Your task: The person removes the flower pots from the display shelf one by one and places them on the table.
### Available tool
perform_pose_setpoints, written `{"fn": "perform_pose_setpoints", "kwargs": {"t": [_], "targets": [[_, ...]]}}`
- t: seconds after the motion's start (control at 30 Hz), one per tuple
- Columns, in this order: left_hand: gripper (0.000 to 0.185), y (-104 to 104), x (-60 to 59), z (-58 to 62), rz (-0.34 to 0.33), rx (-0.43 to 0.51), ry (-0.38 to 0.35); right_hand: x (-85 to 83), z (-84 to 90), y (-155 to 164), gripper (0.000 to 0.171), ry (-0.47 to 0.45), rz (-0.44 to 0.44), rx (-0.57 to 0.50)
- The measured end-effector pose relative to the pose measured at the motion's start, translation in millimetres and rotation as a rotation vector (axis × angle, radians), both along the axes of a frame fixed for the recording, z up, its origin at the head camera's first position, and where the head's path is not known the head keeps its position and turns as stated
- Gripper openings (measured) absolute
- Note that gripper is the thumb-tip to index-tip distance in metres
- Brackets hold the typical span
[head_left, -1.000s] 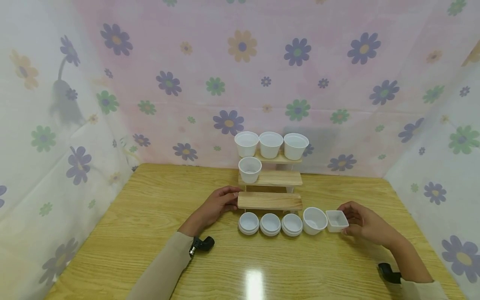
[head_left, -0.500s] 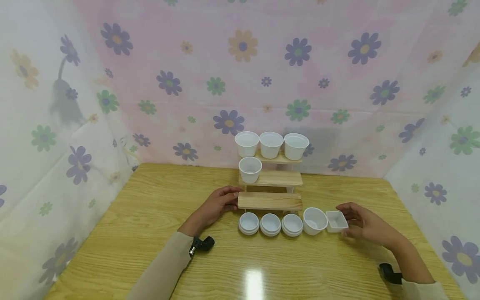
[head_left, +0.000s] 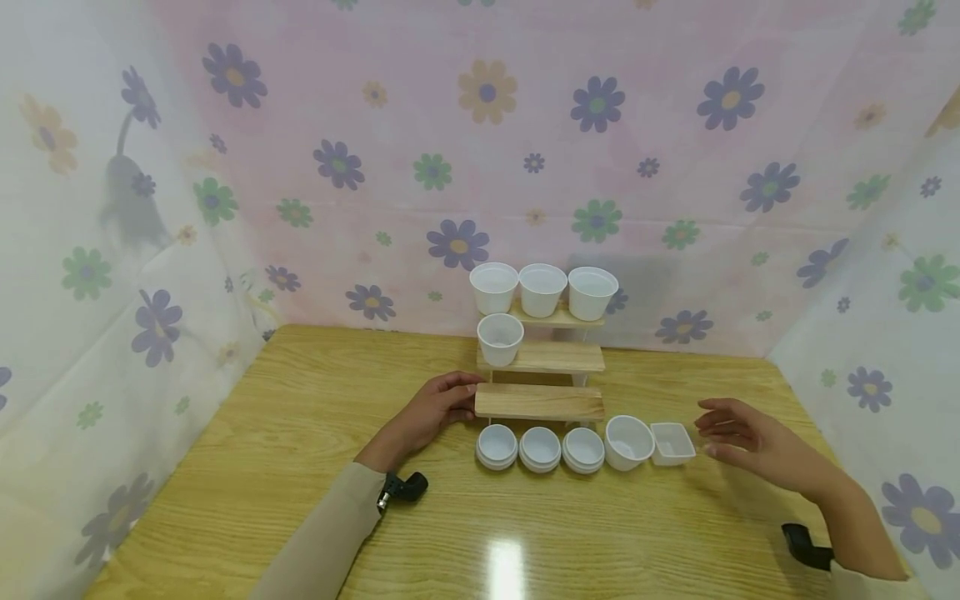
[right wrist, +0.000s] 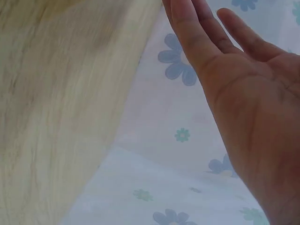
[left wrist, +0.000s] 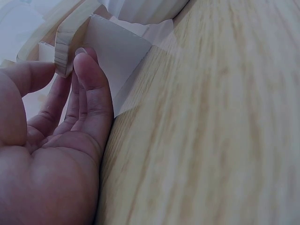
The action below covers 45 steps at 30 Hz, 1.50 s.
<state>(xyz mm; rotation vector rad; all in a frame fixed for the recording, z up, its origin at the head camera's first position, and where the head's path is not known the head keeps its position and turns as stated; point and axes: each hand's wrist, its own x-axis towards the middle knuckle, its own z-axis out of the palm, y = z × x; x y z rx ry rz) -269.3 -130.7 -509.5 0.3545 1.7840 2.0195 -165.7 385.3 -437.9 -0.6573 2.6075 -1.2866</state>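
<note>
Left hand (head_left: pixel 435 408) grips the left end of the wooden step rack (head_left: pixel 540 402). Right hand (head_left: pixel 742 442), fingers spread, hovers right of the square white dish (head_left: pixel 672 442), apart from it.

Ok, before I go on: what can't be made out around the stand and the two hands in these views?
- Wooden stand: left wrist view shows only one corner; the rest is cut off by the edge.
- Left hand: fingertips hidden against the stand's end in the head view.
- Right hand: right wrist view shows only palm, table and curtain; the square dish is out of frame.
- Three low round tubs: contents too small to tell.
</note>
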Motion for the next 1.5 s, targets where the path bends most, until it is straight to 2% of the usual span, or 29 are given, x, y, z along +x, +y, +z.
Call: {"fn": "perform_pose_setpoints", "kwargs": {"t": [0.4, 0.57, 0.8, 1.3, 1.5], "targets": [[0.038, 0.5, 0.6, 3.1, 0.002, -0.002, -0.001, -0.5, 15.7, -7.5, 0.046, 0.182, -0.087, 0.066], [0.038, 0.5, 0.6, 2.9, 0.004, -0.004, 0.001, -4.6, 21.1, -13.1, 0.041, 0.216, -0.114, 0.072], [0.038, -0.3, -0.1, 1.4, 0.013, -0.005, -0.006, -12.8, 25.2, -23.2, 0.038, 0.253, -0.107, 0.051], [0.038, -0.2, -0.3, 0.6, 0.015, -0.017, -0.017, -23.9, 29.6, -51.6, 0.039, 0.237, -0.141, 0.023], [0.039, 0.6, -0.6, 0.4, 0.016, -0.020, -0.024, -28.6, 31.4, -61.4, 0.040, 0.226, -0.126, 0.009]]}}
